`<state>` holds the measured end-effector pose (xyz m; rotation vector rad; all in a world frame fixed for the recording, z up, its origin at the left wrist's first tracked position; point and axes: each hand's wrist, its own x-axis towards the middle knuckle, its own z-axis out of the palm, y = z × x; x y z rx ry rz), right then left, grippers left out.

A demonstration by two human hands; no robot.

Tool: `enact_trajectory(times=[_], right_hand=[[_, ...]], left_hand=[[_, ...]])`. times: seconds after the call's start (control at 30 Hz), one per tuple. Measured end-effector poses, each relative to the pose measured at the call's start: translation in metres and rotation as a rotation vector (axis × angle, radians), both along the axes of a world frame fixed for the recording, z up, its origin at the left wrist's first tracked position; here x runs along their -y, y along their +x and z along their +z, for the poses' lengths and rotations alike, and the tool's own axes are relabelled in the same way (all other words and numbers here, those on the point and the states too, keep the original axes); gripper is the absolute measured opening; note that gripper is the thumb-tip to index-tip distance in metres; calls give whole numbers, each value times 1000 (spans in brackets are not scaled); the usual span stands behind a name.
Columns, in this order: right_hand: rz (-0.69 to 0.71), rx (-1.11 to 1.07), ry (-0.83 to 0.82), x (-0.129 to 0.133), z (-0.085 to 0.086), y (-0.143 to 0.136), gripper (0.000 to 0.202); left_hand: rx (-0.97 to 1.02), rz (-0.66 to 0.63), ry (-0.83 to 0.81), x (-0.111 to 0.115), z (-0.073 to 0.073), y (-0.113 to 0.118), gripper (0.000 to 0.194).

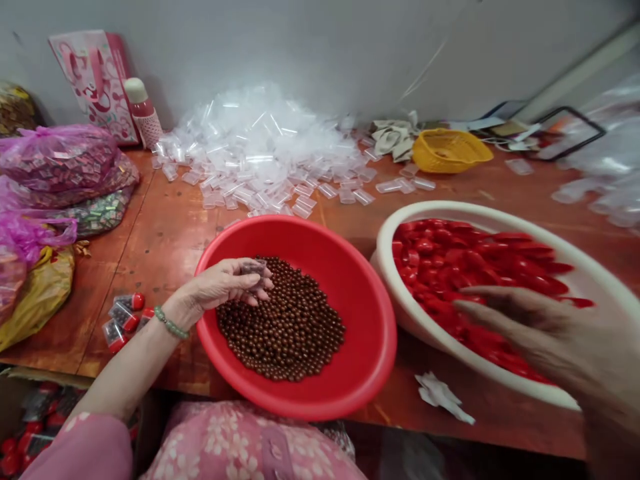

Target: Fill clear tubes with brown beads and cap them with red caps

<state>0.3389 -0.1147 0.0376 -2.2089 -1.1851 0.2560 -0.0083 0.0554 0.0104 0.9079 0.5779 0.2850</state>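
Observation:
Over a red basin (365, 327) of small round brown balls (295, 327), my left hand (233, 280) is closed around a clear plastic tube (254, 268). What the tube contains is hard to make out. On the right, my right hand (540, 327) reaches over a white basin (400, 220) heaped with red plastic caps (465, 260). Its thumb and fingers are apart, and no cap shows between them. Left of the red basin, several filled tubes with red caps (123, 320) lie on the table.
A big pile of clear empty tubes (265, 147) lies against the wall. A yellow basket (450, 150), a crumpled tissue (441, 393) and a pink bottle (143, 113) are on the table. Filled bags (65, 167) stand at left. Capped tubes fill a box (37, 427) below.

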Motion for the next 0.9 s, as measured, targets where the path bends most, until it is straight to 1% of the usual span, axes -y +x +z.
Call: enact_trajectory(times=[0.07, 0.1, 0.13, 0.17, 0.2, 0.23, 0.3, 0.4, 0.5, 0.57, 0.67, 0.77, 0.83, 0.9], right_hand=[[-173, -199, 234, 2, 7, -17, 24], [-234, -289, 363, 1, 10, -29, 25], [-237, -390, 457, -2, 12, -44, 23], [-200, -470, 539, -5, 12, -59, 20], [-110, -541, 601, -10, 11, -76, 17], [20, -583, 629, -14, 9, -92, 15], [242, -542, 696, -21, 2, -120, 11], [459, -476, 729, -21, -10, -152, 15], [613, -455, 704, -13, -17, -166, 17], [675, -447, 668, -7, -18, -169, 17], [722, -457, 629, -1, -20, -168, 16], [734, -503, 596, 1, -22, -165, 10], [695, -553, 549, 1, -24, -165, 4], [596, -612, 497, 0, -26, -167, 4]], left_hand=[[-26, 69, 63, 7, 2, 2, 37], [-33, 94, 80, 12, 4, 4, 38], [-36, 108, 89, 18, 6, 6, 39], [-35, 113, 91, 25, 10, 7, 39], [-31, 112, 89, 33, 14, 9, 40], [-25, 107, 85, 40, 18, 11, 40], [-9, 117, 66, 54, 25, 15, 39], [12, 167, 16, 68, 28, 20, 39], [33, 235, -29, 75, 21, 22, 37], [43, 268, -51, 79, 14, 21, 38], [60, 286, -76, 85, 5, 22, 45], [75, 309, -90, 92, 1, 26, 46], [74, 345, -96, 95, 1, 28, 46], [67, 379, -84, 97, 0, 29, 46]])
